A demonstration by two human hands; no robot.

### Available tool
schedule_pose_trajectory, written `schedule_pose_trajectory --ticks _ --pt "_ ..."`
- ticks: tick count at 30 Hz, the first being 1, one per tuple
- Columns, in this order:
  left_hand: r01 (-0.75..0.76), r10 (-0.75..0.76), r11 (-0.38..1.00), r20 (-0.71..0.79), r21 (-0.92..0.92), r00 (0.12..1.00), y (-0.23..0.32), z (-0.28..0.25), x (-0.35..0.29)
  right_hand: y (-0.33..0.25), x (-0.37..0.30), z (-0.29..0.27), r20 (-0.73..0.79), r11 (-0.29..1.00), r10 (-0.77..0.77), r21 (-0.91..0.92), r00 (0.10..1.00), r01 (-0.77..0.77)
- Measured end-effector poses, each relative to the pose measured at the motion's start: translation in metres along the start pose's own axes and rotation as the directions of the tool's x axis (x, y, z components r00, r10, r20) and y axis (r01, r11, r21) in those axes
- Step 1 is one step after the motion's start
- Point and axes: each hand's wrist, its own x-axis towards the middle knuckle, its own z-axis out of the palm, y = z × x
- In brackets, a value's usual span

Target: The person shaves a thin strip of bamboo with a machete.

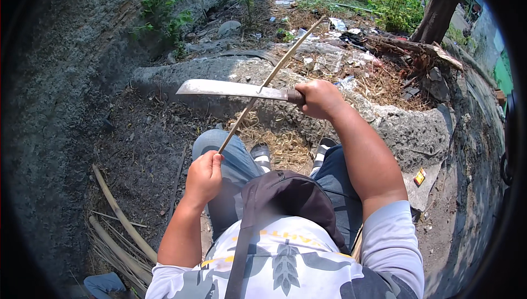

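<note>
Wooden strip (277, 71): slants across blade of machete (236, 88); lower end clamped in left hand (204, 177), nearer the body than machete. Right hand (320, 99) closed round handle, at machete's right end.

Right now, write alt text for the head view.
A person's right hand holds a machete across a thin wooden stick, whose near end the left hand grips. Beyond lie a rough grey ledge and litter-strewn ground.

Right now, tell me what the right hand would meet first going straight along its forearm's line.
The right hand would likely meet the far part of the thin wooden stick; depth is unclear.
</note>
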Motion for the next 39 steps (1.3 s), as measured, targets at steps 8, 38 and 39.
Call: schedule_pose_trajectory --ticks 8,38,39 --pt "-0.074 0.074 0.997 0.001 0.008 0.997 -0.007 -0.013 -0.011 0.007 0.004 0.007 0.034 1.000 -0.016 0.012 0.999 0.015" --pt "0.000 0.001 1.000 -0.027 0.016 1.000 0.002 -0.011 0.003 0.064 0.008 0.005 -0.022 0.912 0.346 0.242 0.938 -0.331" --pt "0.007 -0.007 1.000 -0.023 0.027 1.000 0.002 -0.011 0.000 0.070 0.009 0.010 -0.037 0.893 0.373 0.287 0.927 -0.348"
